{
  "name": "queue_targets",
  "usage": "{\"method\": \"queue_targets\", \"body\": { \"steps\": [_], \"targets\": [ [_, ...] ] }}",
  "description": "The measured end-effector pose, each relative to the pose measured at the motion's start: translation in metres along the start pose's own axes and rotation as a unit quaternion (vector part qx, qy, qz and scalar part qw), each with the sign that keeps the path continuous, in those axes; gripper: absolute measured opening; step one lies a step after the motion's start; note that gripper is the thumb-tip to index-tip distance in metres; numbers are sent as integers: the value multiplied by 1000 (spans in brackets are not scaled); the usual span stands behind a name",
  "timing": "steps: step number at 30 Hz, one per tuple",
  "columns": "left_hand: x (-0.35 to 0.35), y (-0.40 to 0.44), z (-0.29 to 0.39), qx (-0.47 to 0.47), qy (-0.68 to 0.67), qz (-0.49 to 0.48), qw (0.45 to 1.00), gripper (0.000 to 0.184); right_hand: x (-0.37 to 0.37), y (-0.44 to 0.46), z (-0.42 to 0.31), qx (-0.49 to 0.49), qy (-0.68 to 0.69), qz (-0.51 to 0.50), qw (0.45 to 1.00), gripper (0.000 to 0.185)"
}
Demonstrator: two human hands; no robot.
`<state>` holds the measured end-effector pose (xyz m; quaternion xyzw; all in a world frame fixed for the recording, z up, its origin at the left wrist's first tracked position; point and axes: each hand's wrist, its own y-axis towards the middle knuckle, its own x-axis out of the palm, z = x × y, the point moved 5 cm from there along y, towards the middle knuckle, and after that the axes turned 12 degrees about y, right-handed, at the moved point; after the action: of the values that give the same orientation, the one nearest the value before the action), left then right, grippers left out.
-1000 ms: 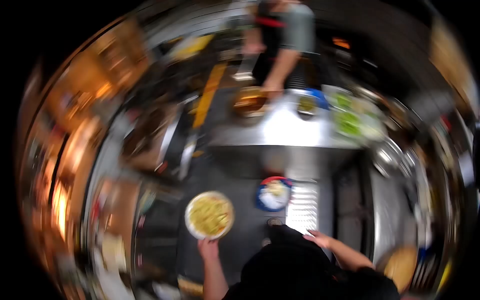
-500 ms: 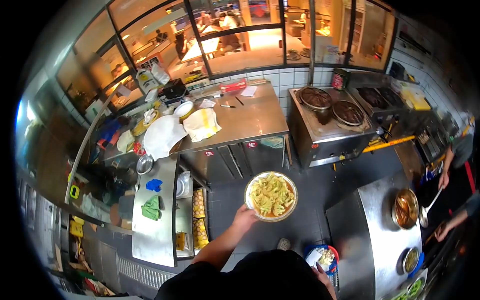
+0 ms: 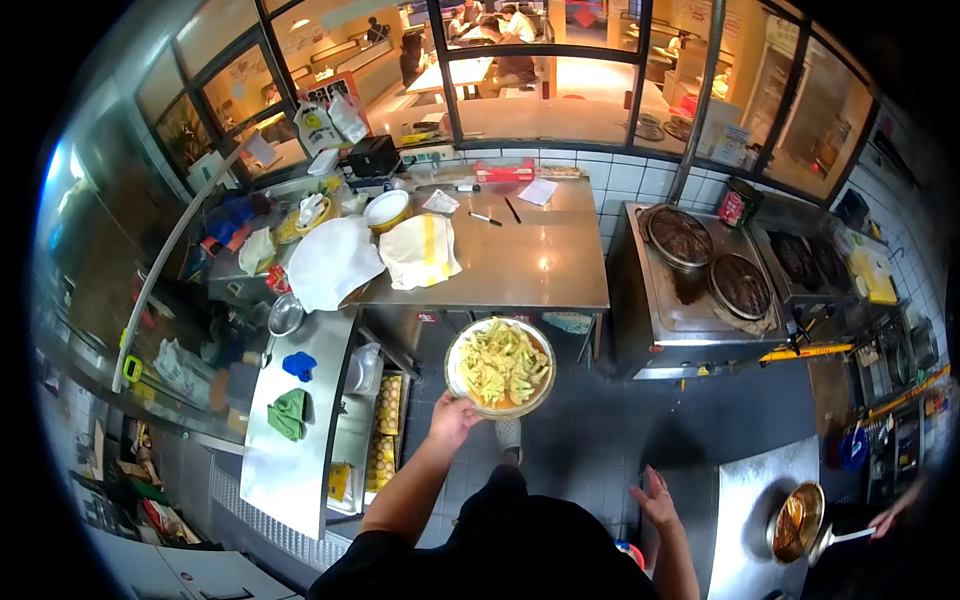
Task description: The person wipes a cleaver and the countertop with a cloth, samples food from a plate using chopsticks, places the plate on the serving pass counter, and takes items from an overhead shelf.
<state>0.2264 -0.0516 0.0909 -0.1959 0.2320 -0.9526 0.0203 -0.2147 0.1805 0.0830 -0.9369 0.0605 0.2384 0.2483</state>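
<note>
My left hand (image 3: 453,418) grips the near rim of a round dish (image 3: 546,349), a wide one with a darker edge. In it lies a heap of pale yellow-green vegetable pieces (image 3: 505,362), apparently cauliflower, with reddish-brown sauce at the edge. The dish is level above the floor, just in front of the steel counter. My right hand (image 3: 657,497) has its fingers spread and holds nothing. It hangs beside a metal-topped table on the right.
Ahead stands a steel counter (image 3: 545,245) with a folded cloth (image 3: 418,252), pens and papers. A side counter (image 3: 290,465) bears a green cloth (image 3: 288,414). Right of these is a stove with two round pans (image 3: 740,286). A co-worker's hand (image 3: 884,522) holds a ladle near a sauce pot (image 3: 797,522).
I have stepped forward, bringing the dish nearer the steel counter. My right hand has risen away from the red-rimmed basket, its fingers now spread. The co-worker's ladle is closer to the pot.
</note>
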Motion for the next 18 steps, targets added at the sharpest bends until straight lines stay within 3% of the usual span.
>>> {"method": "queue_targets", "body": {
  "steps": [10, 18],
  "targets": [
    [11, 168, 85, 27, 5, -36, 999, 43, 36, 176, -102, -86, -84, 8, 993, 78],
    [50, 290, 126, -14, 27, -64, 997, 42, -13, 302, -214, -175, -108, 76, 976, 72]
  ]
}}
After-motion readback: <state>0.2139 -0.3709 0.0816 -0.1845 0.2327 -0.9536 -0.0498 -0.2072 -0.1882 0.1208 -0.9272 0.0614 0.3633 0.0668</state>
